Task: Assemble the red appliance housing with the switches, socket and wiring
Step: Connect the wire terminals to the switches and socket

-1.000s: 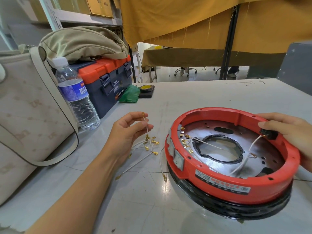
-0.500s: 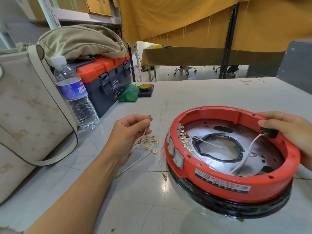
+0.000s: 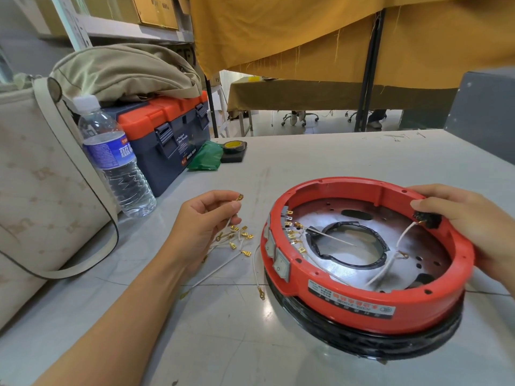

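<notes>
Left hand [image 3: 204, 221] pinched, right hand [image 3: 471, 227] gripping

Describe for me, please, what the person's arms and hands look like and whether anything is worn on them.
Both are bare. The left hand shows no glove, ring, watch or bracelet, and its forearm is uncovered down to the picture's lower edge, with no sleeve in view. The right hand also shows no glove or ring; its wrist leaves the picture at the right edge, so anything worn higher up cannot be told.

Left hand [image 3: 204, 218] now higher above loose wire pile [image 3: 237, 238], pinched white wire [image 3: 232, 215] tilted further right, its brass terminal [image 3: 239, 196] raised past fingertips.
</notes>
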Tool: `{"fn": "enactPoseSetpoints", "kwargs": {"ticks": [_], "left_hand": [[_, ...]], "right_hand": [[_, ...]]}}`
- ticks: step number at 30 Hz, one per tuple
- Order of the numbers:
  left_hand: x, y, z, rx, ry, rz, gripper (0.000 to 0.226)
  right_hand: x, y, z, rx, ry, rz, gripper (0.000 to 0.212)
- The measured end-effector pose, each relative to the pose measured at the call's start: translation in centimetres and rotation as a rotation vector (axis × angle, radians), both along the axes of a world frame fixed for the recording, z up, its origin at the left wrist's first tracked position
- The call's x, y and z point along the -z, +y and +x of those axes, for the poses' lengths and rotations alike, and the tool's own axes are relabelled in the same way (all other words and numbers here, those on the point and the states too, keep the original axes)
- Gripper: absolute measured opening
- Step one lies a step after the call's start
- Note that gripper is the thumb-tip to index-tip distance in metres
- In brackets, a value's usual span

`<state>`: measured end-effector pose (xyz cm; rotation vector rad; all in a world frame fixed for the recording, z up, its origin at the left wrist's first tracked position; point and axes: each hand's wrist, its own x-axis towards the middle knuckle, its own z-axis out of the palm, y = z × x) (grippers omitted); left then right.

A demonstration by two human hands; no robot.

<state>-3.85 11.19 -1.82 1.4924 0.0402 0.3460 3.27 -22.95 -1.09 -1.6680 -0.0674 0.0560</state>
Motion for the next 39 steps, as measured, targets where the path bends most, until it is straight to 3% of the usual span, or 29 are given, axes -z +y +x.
{"fn": "enactPoseSetpoints", "kwargs": {"ticks": [6, 10, 14, 25, 31, 39], "left_hand": [[-1.5, -0.7, 0.0, -0.056, -0.040, 0.029, 0.010], [-3.0, -2.5, 0.1, -0.086, -0.074, 0.235, 0.016], [-4.8, -5.4, 0.4, -0.005, -0.104, 0.499, 0.016], [-6.0, -14.2, 2.9, 0.366, -0.119, 0.928, 0.008], [-5.6, -17.0, 4.4, 0.417, -0.077, 1.029, 0.007], [-4.5, -16.9, 4.6, 0.413, -0.079, 0.973, 0.004]], "right_hand": [[-0.6, 0.2, -0.4, -0.041, 0.009, -0.049, 0.025], [-0.8, 0.0, -0.4, -0.044, 0.015, -0.071, 0.021], [-0.8, -0.1, -0.4, -0.042, 0.002, -0.094, 0.013], [-1.0, 0.0, -0.7, -0.082, -0.033, -0.061, 0.017], [-0.8, 0.5, -0.8, -0.048, -0.017, -0.013, 0.013], [-0.5, 1.2, -1.0, -0.025, -0.003, 0.029, 0.013]]}}
